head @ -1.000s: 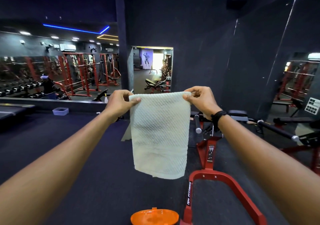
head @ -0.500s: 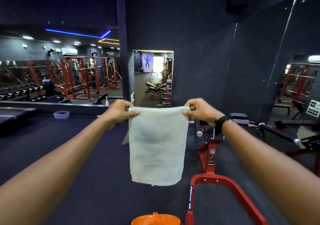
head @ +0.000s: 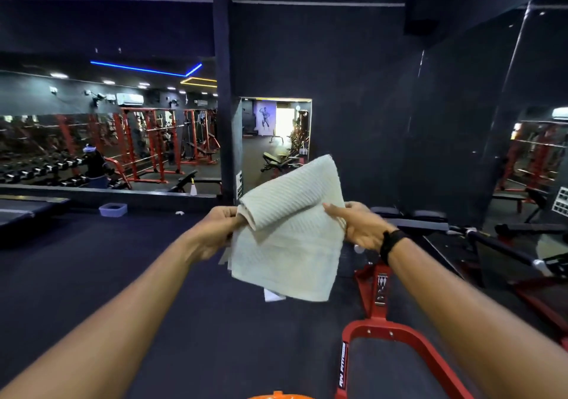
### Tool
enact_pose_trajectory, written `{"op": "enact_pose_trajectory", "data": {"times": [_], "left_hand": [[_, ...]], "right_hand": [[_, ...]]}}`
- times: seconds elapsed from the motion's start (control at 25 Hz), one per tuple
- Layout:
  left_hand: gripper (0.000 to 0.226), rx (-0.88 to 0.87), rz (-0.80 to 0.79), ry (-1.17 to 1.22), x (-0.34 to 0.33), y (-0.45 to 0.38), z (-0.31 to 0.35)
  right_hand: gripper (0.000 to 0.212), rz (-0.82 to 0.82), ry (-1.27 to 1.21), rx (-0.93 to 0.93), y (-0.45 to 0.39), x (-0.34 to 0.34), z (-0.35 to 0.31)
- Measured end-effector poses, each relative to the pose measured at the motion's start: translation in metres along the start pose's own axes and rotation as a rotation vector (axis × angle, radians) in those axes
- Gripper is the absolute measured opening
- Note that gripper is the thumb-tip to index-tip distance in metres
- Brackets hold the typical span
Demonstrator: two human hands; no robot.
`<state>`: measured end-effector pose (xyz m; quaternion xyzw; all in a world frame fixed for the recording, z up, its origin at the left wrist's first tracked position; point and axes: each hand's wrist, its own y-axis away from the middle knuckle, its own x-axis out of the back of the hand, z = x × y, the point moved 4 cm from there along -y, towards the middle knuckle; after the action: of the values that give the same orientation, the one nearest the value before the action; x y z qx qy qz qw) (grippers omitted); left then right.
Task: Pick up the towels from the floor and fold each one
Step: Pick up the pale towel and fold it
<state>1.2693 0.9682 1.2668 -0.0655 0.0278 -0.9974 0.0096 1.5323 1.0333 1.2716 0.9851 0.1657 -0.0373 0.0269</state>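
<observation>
The left hand (head: 219, 229) pinches the left edge of the towel (head: 289, 239), its grip closed on the cloth. The towel hangs in the air between both hands, above the dark floor (head: 123, 275), with an upper flap turned over toward the front. The right hand (head: 356, 226) holds the right edge, with fingers laid rather straight over the flap; the thumb is hidden, so I cannot tell how firm this grip is. The fold line runs from hand to hand, and both hands seem equally near it.
</observation>
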Motion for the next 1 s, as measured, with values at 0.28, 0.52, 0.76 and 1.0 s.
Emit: {"op": "enact_pose_trajectory", "data": {"times": [0.28, 0.52, 0.76, 1.0], "left_hand": [[0.016, 0.276, 0.161, 0.275, -0.008, -0.008, -0.016], [0.064, 0.002, 0.186, 0.279, -0.007, -0.012, -0.002], [0.047, -0.17, 0.028, -0.153, -0.014, -0.013, 0.003], [0.012, -0.232, 0.089, -0.146, -0.002, -0.015, 0.014]], "right_hand": [[0.018, 0.214, 0.049, 0.031, -0.008, 0.005, 0.01], [0.076, -0.004, 0.368, 0.245, 0.001, 0.005, -0.003], [0.054, 0.163, 0.352, 0.416, -0.001, 0.012, -0.016], [0.027, 0.096, 0.471, 0.429, 0.009, 0.01, -0.025]]}}
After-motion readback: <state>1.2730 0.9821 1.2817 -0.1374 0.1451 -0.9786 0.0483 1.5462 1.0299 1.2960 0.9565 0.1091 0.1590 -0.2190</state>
